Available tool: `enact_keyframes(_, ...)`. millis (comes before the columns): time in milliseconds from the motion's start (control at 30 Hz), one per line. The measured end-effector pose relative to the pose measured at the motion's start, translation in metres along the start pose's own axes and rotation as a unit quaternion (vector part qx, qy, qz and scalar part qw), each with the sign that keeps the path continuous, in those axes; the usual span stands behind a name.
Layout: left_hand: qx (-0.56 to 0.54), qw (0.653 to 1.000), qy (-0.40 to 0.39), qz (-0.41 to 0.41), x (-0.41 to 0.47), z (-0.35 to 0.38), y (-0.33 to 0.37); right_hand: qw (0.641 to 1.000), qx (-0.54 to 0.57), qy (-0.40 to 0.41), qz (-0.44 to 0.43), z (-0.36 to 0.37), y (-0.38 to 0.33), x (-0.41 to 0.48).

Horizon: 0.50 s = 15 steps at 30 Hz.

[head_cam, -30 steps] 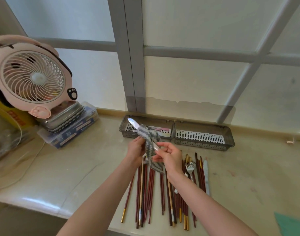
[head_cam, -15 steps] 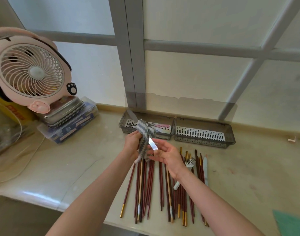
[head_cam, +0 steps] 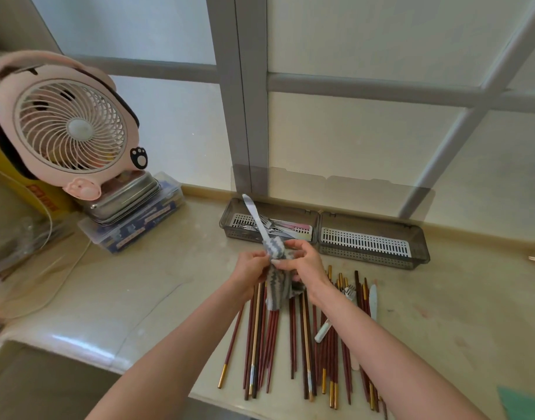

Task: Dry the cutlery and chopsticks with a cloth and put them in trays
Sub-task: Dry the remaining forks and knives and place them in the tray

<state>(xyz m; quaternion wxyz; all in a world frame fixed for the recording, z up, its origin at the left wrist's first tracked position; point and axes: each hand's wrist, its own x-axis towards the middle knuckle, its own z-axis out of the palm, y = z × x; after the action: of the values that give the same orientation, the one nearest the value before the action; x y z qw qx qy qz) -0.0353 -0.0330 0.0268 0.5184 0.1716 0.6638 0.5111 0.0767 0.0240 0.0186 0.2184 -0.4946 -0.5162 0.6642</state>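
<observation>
Pink paw-print desk fan (head_cam: 69, 128) stood far left, foot over a steel lidded container (head_cam: 126, 198) stacked on a clear plastic box (head_cam: 138, 221). White cable (head_cam: 64, 275) trailed across the surface (head_cam: 144, 286).

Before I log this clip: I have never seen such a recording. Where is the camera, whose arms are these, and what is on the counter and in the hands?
No machine here: a person wears one camera on the head, so the view looks down along their own arms. The left hand and right hand both grip a cloth wrapped round a knife, whose blade sticks up out of it. On the counter lie chopsticks and a fork. Behind stand two trays: the left tray holds cutlery, the right tray shows only its white grid. A fan stands far left.
</observation>
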Motion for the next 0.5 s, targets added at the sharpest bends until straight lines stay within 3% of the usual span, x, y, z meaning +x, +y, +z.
enact_keyframes(100, 0.048, 0.998, 0.027, 0.025, 0.003, 0.001, 0.000, 1.000, 0.027, -0.008, -0.010, -0.002, -0.015, 0.003)
enact_keyframes(233, 0.117, 0.992, 0.005, 0.037, 0.002, 0.012, -0.003, 1.000, -0.029, -0.003, -0.004, 0.001, -0.026, 0.013)
enact_keyframes(500, 0.094, 0.995, -0.003, -0.013, -0.002, 0.013, 0.000, 0.997, -0.005, 0.049, 0.052, -0.004, -0.032, 0.044)
